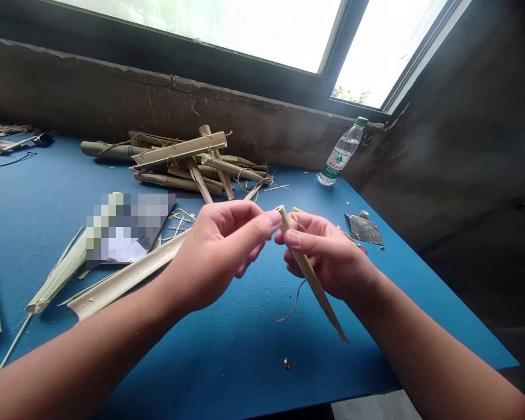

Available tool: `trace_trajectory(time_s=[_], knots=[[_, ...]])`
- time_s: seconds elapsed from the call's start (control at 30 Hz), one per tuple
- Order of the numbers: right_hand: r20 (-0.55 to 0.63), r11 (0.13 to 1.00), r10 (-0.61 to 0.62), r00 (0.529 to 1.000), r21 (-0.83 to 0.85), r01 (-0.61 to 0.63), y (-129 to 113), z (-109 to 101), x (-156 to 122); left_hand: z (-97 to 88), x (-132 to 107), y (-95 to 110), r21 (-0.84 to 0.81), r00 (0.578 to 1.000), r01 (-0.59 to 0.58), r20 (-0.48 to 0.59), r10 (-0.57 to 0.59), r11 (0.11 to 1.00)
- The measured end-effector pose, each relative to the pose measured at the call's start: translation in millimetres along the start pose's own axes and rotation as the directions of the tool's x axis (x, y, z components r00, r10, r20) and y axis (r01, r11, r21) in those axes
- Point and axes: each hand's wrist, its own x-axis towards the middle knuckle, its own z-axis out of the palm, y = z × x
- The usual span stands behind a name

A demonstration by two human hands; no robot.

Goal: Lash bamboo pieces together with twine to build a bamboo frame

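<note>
My right hand (328,254) is wrapped around a thin, pointed bamboo stick (312,280) and holds it slanted above the blue table (245,350), its pointed tip low and near me. My left hand (221,251) pinches the stick's upper end between thumb and forefinger. A thin curled fibre (294,306) hangs from under my right hand.
A pile of split bamboo pieces (184,163) lies at the back of the table. Long bamboo strips (122,280) lie to the left beside a blurred flat object (126,227). At the far right stand a plastic water bottle (342,153) and a dark sheet (364,228). A small round thing (287,363) lies near the front edge.
</note>
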Motion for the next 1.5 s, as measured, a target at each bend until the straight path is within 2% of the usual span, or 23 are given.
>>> trace_trajectory(time_s=[0.1,0.37,0.5,0.6,0.83,0.93,1.07,1.27,1.5], knots=[[0.024,1.000,-0.006,1.000,-0.016,0.007,1.7,0.1,-0.2,2.2,-0.8,3.5,-0.039,0.997,0.053,0.054,-0.051,0.998],[0.049,0.999,0.004,0.999,-0.035,-0.002,3.0,1.2,-0.2,6.5,0.3,-2.5,-0.162,0.996,0.069,0.072,-0.058,0.984],[0.074,0.998,-0.007,0.997,-0.066,0.011,1.9,-0.7,-1.0,3.7,-1.3,-3.1,-0.213,0.989,0.074,0.138,-0.045,0.974],[0.126,0.997,0.032,0.992,-0.078,-0.023,-1.8,-3.8,-2.7,1.0,-2.1,-2.0,-0.228,0.977,0.102,0.209,-0.053,0.968],[0.192,0.989,0.082,0.978,-0.138,-0.056,-1.2,-10.8,-3.4,2.8,-0.1,-8.4,-0.379,0.917,0.313,0.361,-0.173,0.871],[0.229,0.995,0.076,0.970,-0.075,-0.060,3.9,-10.1,-0.8,4.8,1.5,-12.6,-0.403,0.913,0.332,0.364,-0.184,0.853],[0.253,0.997,0.079,0.964,0.001,-0.081,5.0,-6.2,1.2,2.7,2.5,-12.1,-0.369,0.928,0.292,0.332,-0.168,0.882],[0.183,0.998,0.065,0.981,-0.015,-0.063,0.0,-5.5,-0.3,-4.1,3.7,-6.2,-0.337,0.951,0.178,0.300,-0.074,0.925],[0.197,0.998,0.060,0.979,-0.029,-0.056,0.1,-4.5,-1.9,1.9,1.3,-5.0,-0.281,0.964,0.166,0.249,-0.096,0.945]])
